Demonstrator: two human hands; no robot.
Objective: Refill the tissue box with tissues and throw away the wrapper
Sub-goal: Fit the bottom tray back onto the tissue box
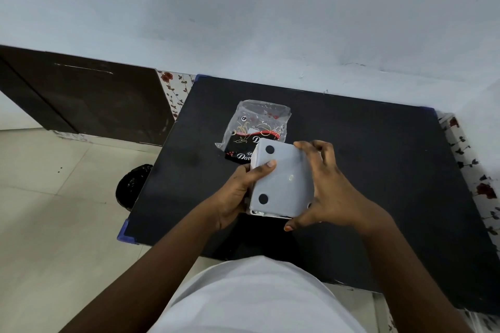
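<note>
A white tissue box (pixel 281 184) is held over the black table (pixel 378 165), its flat underside with two black round pads facing up at me. My left hand (pixel 238 192) grips its left side, thumb lying across the top face. My right hand (pixel 330 189) clasps the right side, fingers curled over the far edge and thumb at the near corner. Just behind the box lies the clear plastic wrapper (pixel 257 127) with black and red print, flat on the table and partly hidden by the box. No tissues show.
A black bin bag (pixel 132 184) sits on the tiled floor at the table's left edge. A dark wooden cabinet (pixel 81 94) stands at the left against the pale wall. Floral-patterned tiling (pixel 476 170) runs along the right of the table.
</note>
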